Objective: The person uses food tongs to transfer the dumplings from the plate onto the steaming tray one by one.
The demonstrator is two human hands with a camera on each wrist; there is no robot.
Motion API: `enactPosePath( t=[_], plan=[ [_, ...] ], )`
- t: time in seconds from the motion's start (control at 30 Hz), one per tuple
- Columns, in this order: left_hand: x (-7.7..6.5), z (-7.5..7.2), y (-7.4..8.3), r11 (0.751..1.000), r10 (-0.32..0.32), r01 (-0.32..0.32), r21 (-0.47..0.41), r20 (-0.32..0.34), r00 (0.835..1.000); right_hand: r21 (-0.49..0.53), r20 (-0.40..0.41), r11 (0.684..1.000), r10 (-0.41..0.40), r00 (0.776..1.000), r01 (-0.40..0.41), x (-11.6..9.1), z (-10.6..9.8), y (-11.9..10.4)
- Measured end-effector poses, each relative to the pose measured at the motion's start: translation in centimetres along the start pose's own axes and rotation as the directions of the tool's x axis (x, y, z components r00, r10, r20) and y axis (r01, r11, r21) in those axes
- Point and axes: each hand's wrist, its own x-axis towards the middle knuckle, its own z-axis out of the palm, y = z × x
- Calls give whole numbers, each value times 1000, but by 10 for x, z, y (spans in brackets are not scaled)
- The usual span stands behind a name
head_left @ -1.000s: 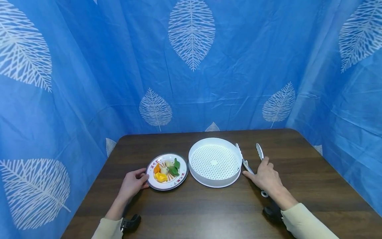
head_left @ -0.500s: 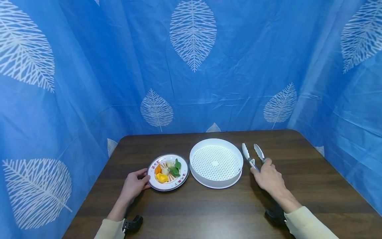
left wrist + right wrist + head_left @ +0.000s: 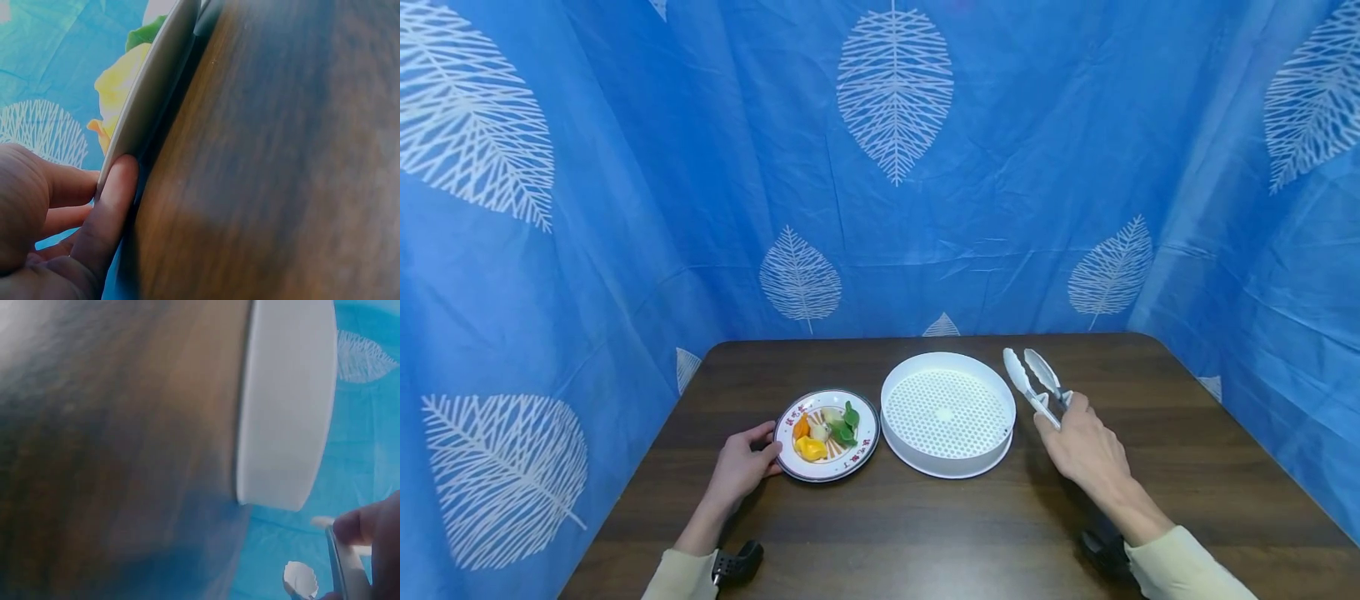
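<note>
A small plate (image 3: 859, 450) with a dark rim carries orange, yellow, pale and green food pieces (image 3: 824, 431) at the left of the dark wooden table. My left hand (image 3: 741, 467) rests at the plate's near-left rim, and in the left wrist view a fingertip (image 3: 115, 187) touches that plate's edge (image 3: 150, 94). A white round perforated steamer tray (image 3: 947, 413) stands beside the plate. My right hand (image 3: 1084, 448) grips white tongs (image 3: 1033, 379) lifted off the table to the right of the tray, arms close together. The right wrist view shows the tray's wall (image 3: 284, 406) and the tongs (image 3: 344, 565).
The wooden table (image 3: 940, 517) is enclosed on three sides by a blue curtain with white leaf prints (image 3: 895, 92). Black wrist camera mounts show at both cuffs near the table's front edge. Bare wood lies in front of the plate and tray.
My right hand has picked the tongs up from the table and squeezed the arms nearly together. My left hand has stayed at the plate's rim.
</note>
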Motion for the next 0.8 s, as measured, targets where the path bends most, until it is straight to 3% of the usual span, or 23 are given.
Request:
enactPosePath(
  t=[0.33,0.8],
  plan=[
    [-2,-1,1,1000,16,-16,-1,-12,1000,-57,56,996,-71,996,75,-7,-13,-30],
    [-1,0,1,999,10,-10,-34,-2,1000,-49,76,981,-182,980,186,-20,-7,-65]
  ],
)
